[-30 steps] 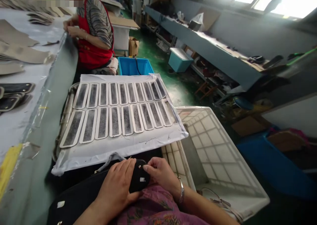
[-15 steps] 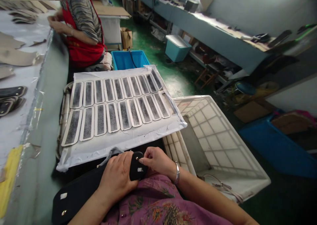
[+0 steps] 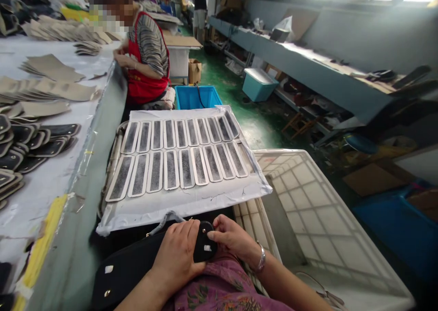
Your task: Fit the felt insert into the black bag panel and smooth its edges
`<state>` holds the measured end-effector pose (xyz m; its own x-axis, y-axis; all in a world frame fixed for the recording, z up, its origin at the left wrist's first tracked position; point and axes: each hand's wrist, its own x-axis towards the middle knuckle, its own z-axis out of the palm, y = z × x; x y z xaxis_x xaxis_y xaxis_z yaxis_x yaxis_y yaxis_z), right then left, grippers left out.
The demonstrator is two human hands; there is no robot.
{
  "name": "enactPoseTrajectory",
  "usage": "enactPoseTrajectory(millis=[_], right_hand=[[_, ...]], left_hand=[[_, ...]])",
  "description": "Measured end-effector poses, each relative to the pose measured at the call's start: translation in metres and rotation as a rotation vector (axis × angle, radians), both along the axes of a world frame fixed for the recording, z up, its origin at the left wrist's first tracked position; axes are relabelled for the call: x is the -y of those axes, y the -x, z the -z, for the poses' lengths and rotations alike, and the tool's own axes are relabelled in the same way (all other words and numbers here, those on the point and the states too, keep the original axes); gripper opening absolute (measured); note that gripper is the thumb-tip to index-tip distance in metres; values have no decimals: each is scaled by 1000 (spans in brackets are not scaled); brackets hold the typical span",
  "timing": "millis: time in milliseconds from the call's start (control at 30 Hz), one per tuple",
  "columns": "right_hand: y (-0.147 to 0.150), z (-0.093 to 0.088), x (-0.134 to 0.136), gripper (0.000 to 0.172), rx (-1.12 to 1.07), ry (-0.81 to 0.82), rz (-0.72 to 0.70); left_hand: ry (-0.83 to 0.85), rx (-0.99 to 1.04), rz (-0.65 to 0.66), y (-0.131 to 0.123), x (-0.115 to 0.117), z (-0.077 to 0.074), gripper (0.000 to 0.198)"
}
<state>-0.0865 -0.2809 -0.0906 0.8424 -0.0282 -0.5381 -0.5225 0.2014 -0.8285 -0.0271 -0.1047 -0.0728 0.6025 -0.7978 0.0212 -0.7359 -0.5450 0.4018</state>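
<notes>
Across my lap lies a long black bag (image 3: 133,263), its narrow base with rounded ends facing up. Gold studs and small white patches show near both ends of that base. My left hand (image 3: 181,247) is wrapped over the bag close to its right end, thumb toward me. At that end, my right hand (image 3: 229,238) pinches the rim beside a stud, with thumb and bent fingers closed. A greyish wrapped strap (image 3: 169,217) sticks up behind my left hand. The bag's far side is hidden.
Ahead, a white-covered board (image 3: 208,197) carries two rows of dark strips with pale borders (image 3: 186,167). A white crate (image 3: 308,201) stands at right. The left table (image 3: 85,133) holds stacked pieces (image 3: 51,89). A co-worker in a red apron (image 3: 147,85) sits beyond, near a blue bin (image 3: 198,96).
My view has turned up and to the left, so the scene sits lower and further right. Both hands keep nearly the same hold on the bag.
</notes>
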Motion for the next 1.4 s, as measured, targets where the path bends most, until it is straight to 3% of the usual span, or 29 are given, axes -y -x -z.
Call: enactPoseTrajectory(millis=[67,133,200,267,333,400,467,533,633,800,1133,1400], right_hand=[[0,-3,-1,32,50,147,-49],[0,-10,-3,34,156,407,-112],[-4,-19,-8,44,306,720,-190],[-12,-28,-19,52,499,990,-354],[-24,-36,-36,67,678,1148,-582],[-35,-39,-60,87,799,1206,-806],[-43,-38,-86,97,854,1221,-946],[-49,-35,-109,96,875,1241,-982],[-52,-31,-132,89,902,1282,-972],[-52,-29,-153,81,902,1317,-978],[-54,-26,-178,86,885,1388,-993],[-52,-25,-190,94,871,1412,-1011]], left_hand=[[-33,-17,-19,1,2,-1,65],[-48,-15,-8,1,-2,-2,73],[-30,13,45,-1,-19,-4,89],[11,67,48,-3,-50,-7,103],[72,121,-147,-2,-93,-12,93],[153,87,-511,3,-138,-15,64],[235,-150,-794,8,-174,-14,43],[313,-459,-880,9,-194,-10,34],[442,-678,-867,5,-200,-4,31],[569,-773,-866,-1,-197,4,31],[727,-1037,-685,-13,-212,12,33],[528,-653,-571,-24,-215,6,43]])
